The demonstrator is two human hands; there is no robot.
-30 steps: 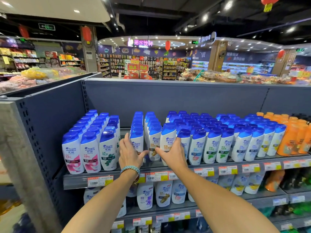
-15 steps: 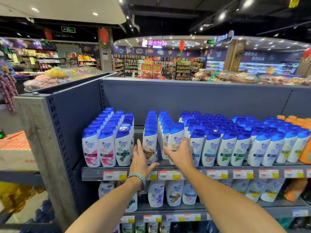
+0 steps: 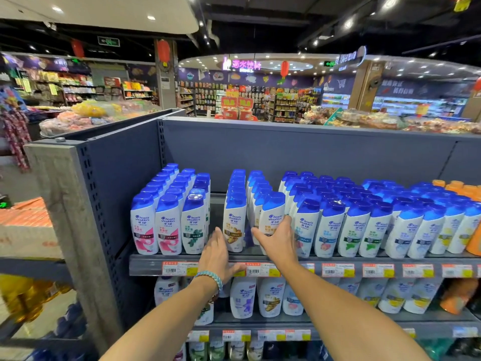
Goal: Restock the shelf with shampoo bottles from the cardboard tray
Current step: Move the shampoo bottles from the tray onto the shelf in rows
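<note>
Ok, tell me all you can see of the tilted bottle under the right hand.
The tilted bottle is white, plastic-looking, with a blue cap and a brownish-gold label band. It stands at the front of the top shelf, leaning left out of line with its row. The right hand lies flat against its lower front, fingers spread, hiding its base. The left hand is apart from it, beside the neighbouring upright gold-label bottle.

shampoo bottles (image 3: 235, 225): white bodies, blue caps | bottle between both hands' fingers: golden-brown label | bottles left of the fingers: pink swirls, green leaves | bracelet (image 3: 211, 278): turquoise braid | shelf (image 3: 145, 267): dark grey | price tags (image 3: 335, 269): white, orange, yellow
</note>
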